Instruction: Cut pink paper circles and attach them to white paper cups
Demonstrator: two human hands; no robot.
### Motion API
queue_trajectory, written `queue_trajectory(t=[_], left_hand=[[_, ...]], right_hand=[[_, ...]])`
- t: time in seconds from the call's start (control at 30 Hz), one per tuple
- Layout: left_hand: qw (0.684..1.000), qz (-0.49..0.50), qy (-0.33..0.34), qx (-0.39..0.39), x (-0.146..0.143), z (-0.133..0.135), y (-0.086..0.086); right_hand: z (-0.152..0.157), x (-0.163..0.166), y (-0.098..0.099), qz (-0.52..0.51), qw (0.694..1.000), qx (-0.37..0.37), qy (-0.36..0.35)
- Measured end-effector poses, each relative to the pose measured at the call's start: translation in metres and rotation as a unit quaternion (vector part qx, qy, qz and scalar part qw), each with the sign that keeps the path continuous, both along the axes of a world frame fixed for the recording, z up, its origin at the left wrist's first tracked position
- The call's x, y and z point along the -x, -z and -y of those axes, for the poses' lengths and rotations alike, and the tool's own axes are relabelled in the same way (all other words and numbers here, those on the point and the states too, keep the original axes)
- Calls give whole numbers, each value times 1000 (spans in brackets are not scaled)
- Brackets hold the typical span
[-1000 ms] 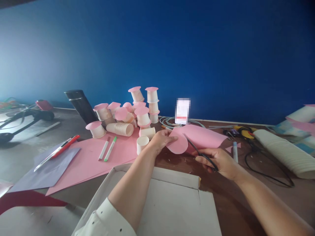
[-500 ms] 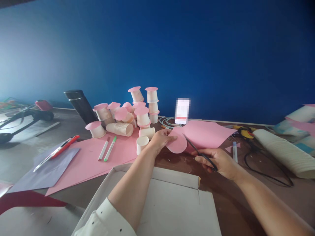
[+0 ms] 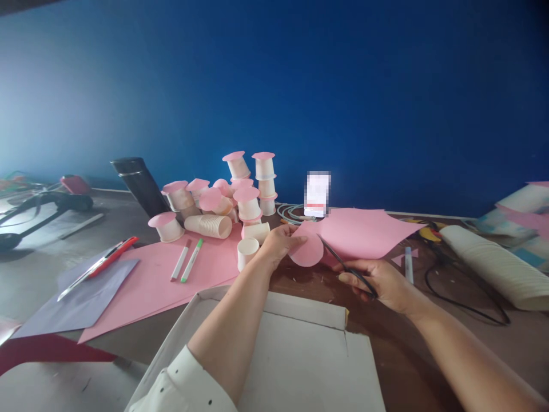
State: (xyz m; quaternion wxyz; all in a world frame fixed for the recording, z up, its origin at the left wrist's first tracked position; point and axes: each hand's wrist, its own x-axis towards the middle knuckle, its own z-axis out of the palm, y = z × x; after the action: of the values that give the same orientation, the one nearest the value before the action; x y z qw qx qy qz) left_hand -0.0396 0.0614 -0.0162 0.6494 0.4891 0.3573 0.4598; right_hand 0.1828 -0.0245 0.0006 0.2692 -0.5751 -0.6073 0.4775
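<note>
A sheet of pink paper (image 3: 360, 233) is held up above the brown tabletop, its lower left part cut to a rounded edge. My left hand (image 3: 281, 245) pinches that rounded part at its left side between thumb and fingers. Black-handled scissors (image 3: 358, 274) are gripped in my right hand (image 3: 380, 281), their blades pointing up and left along the curved edge, between the rounded part and the rest of the sheet. Small pale paper bits lie on the table below. An upright white paper cup (image 3: 247, 253) stands just left of my left hand.
Several paper cups with pink paper discs (image 3: 246, 195) are grouped and stacked at the back. A white box lid (image 3: 313, 360) lies in front. Left are two markers (image 3: 191, 260), a red cutter (image 3: 103, 262) and a black flask (image 3: 141, 183); right, a cup stack (image 3: 493, 266) and black cable (image 3: 467, 312).
Along the curve, the scissors have cut a little further, and the sheet's right part has swung slightly outward to the right. Both hands stay almost in place.
</note>
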Motion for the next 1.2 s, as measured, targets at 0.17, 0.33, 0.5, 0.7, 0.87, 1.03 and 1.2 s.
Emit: queue_trajectory(t=[0.17, 0.33, 0.5, 0.7, 0.87, 1.03, 1.2], left_hand=[[1000, 5, 0, 8, 0, 0, -2], [1000, -1, -8, 4, 1, 0, -1], [1000, -10, -15, 3, 2, -1, 0], [999, 11, -34, 18, 0, 1, -3], [983, 127, -35, 124, -9, 6, -2], [942, 202, -39, 265, -24, 12, 1], [923, 218, -28, 316, -39, 24, 1]], right_hand=[[0, -2, 3, -4, 1000, -4, -1], [-1, -5, 5, 9, 1000, -11, -7], [-1, -6, 6, 6, 1000, -16, -8], [-1, -3, 5, -9, 1000, -15, 3], [-2, -1, 8, -31, 998, -36, 34], [-3, -2, 11, -35, 994, -74, 70], [-2, 1, 10, -33, 992, -96, 78]])
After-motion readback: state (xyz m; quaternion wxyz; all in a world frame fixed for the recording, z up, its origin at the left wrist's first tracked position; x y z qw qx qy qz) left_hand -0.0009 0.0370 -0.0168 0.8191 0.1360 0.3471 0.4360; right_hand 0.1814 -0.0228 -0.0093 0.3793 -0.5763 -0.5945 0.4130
